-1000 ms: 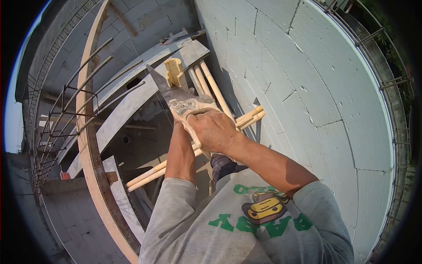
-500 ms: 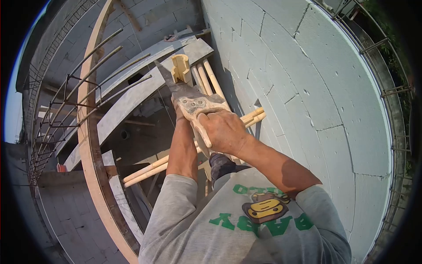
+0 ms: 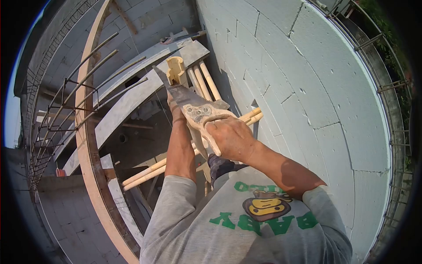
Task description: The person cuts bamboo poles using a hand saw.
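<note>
My right hand (image 3: 233, 137) is closed around the pale, worn handle of a hand saw (image 3: 200, 111), just right of the middle of the view. The broad grey blade runs up and left from the handle, across a yellowish wooden piece (image 3: 176, 70). That piece stands upright, with a notched hollow at its top end. Close under the blade, on its left side, is my left hand (image 3: 175, 109). The saw covers its fingers, so their grip is hidden. A pale length of wood shows below the handle.
Several wooden poles (image 3: 151, 172) cross below my arms, and more poles (image 3: 210, 81) lean beyond the saw. A light block wall (image 3: 303, 88) rises close on the right. At left, a curved wooden board (image 3: 85, 145) runs beside projecting rebar (image 3: 94, 66). Curved grey panels (image 3: 127, 97) lie behind.
My right hand and the saw have drawn back towards my body, down and to the right. The notched wooden piece stays upright, and my left hand keeps its place beside it.
</note>
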Demonstrator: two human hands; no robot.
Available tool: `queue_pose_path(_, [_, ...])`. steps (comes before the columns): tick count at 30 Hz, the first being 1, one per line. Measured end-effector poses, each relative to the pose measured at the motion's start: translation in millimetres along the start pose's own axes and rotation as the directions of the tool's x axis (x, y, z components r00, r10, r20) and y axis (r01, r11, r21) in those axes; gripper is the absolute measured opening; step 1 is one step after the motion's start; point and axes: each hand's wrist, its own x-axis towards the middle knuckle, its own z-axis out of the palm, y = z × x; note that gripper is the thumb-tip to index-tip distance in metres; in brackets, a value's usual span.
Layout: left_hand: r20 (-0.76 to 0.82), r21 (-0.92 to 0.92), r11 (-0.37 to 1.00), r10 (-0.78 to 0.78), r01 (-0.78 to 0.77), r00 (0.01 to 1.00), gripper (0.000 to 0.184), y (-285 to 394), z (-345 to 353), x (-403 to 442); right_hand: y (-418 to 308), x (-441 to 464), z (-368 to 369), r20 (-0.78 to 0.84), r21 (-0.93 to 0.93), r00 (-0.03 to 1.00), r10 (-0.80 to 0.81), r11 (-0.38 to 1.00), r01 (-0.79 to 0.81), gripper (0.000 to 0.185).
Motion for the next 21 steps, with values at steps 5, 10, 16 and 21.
queue_pose_path(5, [-0.059, 0.629, 0.747, 0.319, -0.213, 0.946, 0.043, 42, 21, -21, -15, -53, -37, 0.099, -0.002, 0.995, 0.024, 1.0, -0.024, 0.016])
queue_pose_path(10, [0.045, -0.377, 0.907, -0.187, 0.19, 0.981, 0.048, -9, 4, -1, -10, 38, 19, 0.086, -0.026, 0.994, 0.065, 0.998, -0.063, 0.018])
queue_pose_path(16, [-0.044, -0.022, 1.0, -0.003, 0.002, 0.999, 0.054, 0, 0, 6, -4, -5, 4, 0.008, 0.039, 1.0, 0.009, 0.999, -0.009, 0.019])
queue_pose_path(21, [-0.124, 0.513, 0.85, 0.208, -0.116, 0.97, 0.059, 32, 15, -11, -25, -62, -36, 0.022, 0.011, 1.0, -0.002, 1.0, 0.001, 0.015])
